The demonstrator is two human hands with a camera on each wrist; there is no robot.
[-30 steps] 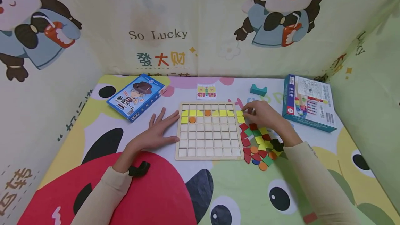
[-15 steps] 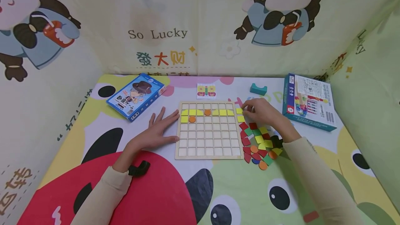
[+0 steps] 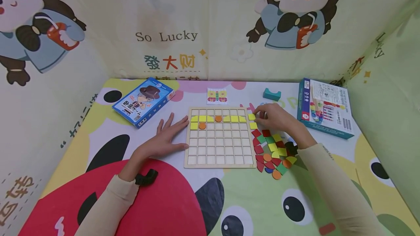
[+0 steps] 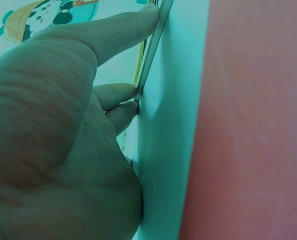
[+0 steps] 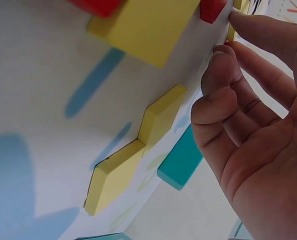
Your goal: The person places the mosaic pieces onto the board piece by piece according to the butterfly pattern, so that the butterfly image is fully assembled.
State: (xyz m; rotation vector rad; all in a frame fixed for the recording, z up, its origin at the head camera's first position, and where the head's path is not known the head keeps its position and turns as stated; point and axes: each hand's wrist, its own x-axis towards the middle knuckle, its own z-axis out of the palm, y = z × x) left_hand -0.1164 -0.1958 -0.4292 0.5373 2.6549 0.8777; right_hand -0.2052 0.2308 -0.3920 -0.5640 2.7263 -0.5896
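A square wooden grid board (image 3: 219, 142) lies in the middle of the table. Yellow tiles and two orange discs fill some cells of its upper rows. My left hand (image 3: 165, 139) is spread flat at the board's left side, fingertips and thumb against the edge; in the left wrist view the fingers (image 4: 123, 37) meet that thin edge. Right of the board, my right hand (image 3: 273, 116) pinches a yellow tile (image 3: 251, 117) between thumb and index finger, its other fingers curled. A second yellow tile (image 3: 253, 125) lies just below that one.
Loose red, green, yellow, orange and blue pieces (image 3: 269, 165) lie below my right hand. Behind the board are a butterfly pattern card (image 3: 217, 96) and a teal block (image 3: 271, 94). A blue box (image 3: 143, 102) stands left, another box (image 3: 325, 107) right.
My right hand has moved slightly away from me with the yellow tile, and a gap has opened between it and the second tile. My left hand has not moved.
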